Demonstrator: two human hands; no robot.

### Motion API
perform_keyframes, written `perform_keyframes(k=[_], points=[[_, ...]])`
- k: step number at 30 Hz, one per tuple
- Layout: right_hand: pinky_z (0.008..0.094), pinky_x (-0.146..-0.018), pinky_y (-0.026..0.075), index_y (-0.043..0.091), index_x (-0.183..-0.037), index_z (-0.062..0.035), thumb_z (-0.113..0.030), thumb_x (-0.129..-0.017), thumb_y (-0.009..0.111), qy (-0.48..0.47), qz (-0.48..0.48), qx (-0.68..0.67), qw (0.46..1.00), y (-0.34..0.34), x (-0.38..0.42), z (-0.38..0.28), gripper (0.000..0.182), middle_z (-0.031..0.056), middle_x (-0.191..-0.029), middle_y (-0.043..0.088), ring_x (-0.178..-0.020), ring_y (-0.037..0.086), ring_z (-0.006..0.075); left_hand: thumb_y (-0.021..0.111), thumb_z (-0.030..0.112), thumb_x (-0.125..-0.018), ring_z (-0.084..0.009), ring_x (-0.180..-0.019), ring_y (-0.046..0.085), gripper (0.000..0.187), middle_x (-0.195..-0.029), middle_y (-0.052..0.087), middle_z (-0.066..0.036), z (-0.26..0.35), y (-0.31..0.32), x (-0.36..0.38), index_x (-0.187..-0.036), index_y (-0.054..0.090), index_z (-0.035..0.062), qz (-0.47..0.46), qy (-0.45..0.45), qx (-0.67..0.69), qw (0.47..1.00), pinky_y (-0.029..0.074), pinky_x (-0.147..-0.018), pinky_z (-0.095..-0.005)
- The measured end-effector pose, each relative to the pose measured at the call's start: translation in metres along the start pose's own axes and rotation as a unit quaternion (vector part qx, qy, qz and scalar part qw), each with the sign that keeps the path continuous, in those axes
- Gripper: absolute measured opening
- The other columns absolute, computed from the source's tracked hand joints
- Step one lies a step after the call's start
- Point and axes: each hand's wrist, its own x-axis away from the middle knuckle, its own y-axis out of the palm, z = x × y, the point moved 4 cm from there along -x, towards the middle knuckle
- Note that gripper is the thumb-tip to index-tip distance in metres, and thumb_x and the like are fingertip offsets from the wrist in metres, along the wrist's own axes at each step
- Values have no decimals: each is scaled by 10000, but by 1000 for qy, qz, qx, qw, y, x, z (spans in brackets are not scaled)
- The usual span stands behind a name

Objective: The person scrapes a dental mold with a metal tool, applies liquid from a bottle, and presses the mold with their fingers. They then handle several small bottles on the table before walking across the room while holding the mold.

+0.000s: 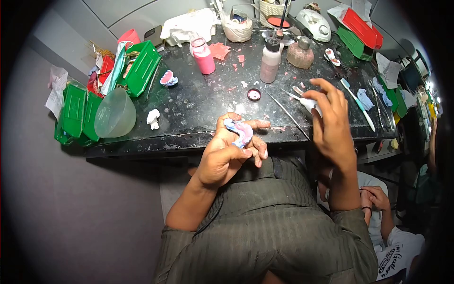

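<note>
Denture cast [240, 131], pink wax on blue stone, sits pinched in my left hand [224, 158] just over the bench [198, 102] edge. My right hand [331, 120] grips a small white tool [309, 103]; I'd steady the cast before touching wax.

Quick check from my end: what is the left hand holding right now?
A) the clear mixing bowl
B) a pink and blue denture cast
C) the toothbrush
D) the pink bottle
B: the left hand grips the pink and blue denture cast at the bench edge, while the pink bottle, toothbrush and clear mixing bowl sit untouched on the benchtop.
</note>
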Motion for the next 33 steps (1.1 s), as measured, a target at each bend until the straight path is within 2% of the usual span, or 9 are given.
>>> perform_keyframes(k=[4,6,7,10,13,15,19,23,33], points=[[442,-1042,401,674,-1182,-41,-57,-905,686,11,-50,20,999,6,5,37,278,141,-1285,616,-1209,537,348,537,-84,-935,-433,-1112,655,559,-1518,361,-397,1,10,-1,-1393,315,147,-27,12,-46,999,603,-828,-459],[432,-1030,397,678,-1181,-42,-109,-922,708,96,-89,45,990,15,6,52,269,143,-1195,649,-1185,555,332,575,-47,-980,-443,-1235,618,559,-1561,308,-379,3,16,-2,-1398,258,146,-19,100,-181,978,589,-929,-472],[432,-1030,397,678,-1181,-42,-109,-922,708,96,-89,44,990,14,6,53,269,143,-1195,649,-1185,555,332,575,-47,-980,-443,-1235,618,559,-1561,308,-379,0,16,-3,-1398,258,146,-19,99,-181,978,589,-929,-472],[442,-993,419,671,-1165,-36,-118,-920,716,115,-99,0,988,16,6,56,263,147,-1084,670,-1110,592,348,650,-73,-949,-432,-1308,584,656,-1591,267,-374,7,20,-1,-1377,200,140,-31,227,-358,905,542,-1022,-462],[387,-925,483,656,-1158,-5,-75,-916,719,134,-49,-18,990,12,4,58,260,137,-1067,690,-1004,645,323,675,-82,-930,-396,-1280,611,632,-1584,246,-398,8,22,-1,-1317,208,96,-21,282,-392,875,519,-1017,-424],[385,-822,510,662,-1134,-11,-60,-895,734,146,11,-138,980,1,2,50,255,153,-1014,684,-889,664,325,703,-63,-922,-398,-1275,615,645,-1571,257,-412,7,19,-1,-1309,210,89,-14,289,-403,868,517,-1021,-428],[346,-793,536,696,-1127,-8,-44,-890,738,4,21,-203,979,-22,-1,1,243,154,-1016,687,-884,683,284,767,-4,-909,-387,-1275,612,690,-1566,309,-403,8,18,0,-1307,222,138,-3,298,-450,842,508,-1040,-423],[369,-763,539,715,-1124,-22,48,-784,779,-100,7,-219,971,-28,3,-33,353,138,-1018,684,-907,659,294,792,28,-901,-378,-1275,616,700,-1556,335,-399,8,18,0,-1296,225,138,-5,306,-466,830,495,-1045,-425],[394,-794,509,711,-1131,-30,54,-763,763,-122,-15,-180,976,-28,3,-43,381,121,-1001,660,-908,629,301,817,29,-876,-405,-1292,600,716,-1531,361,-401,8,16,0,-1280,233,119,13,332,-484,810,477,-1086,-475]])
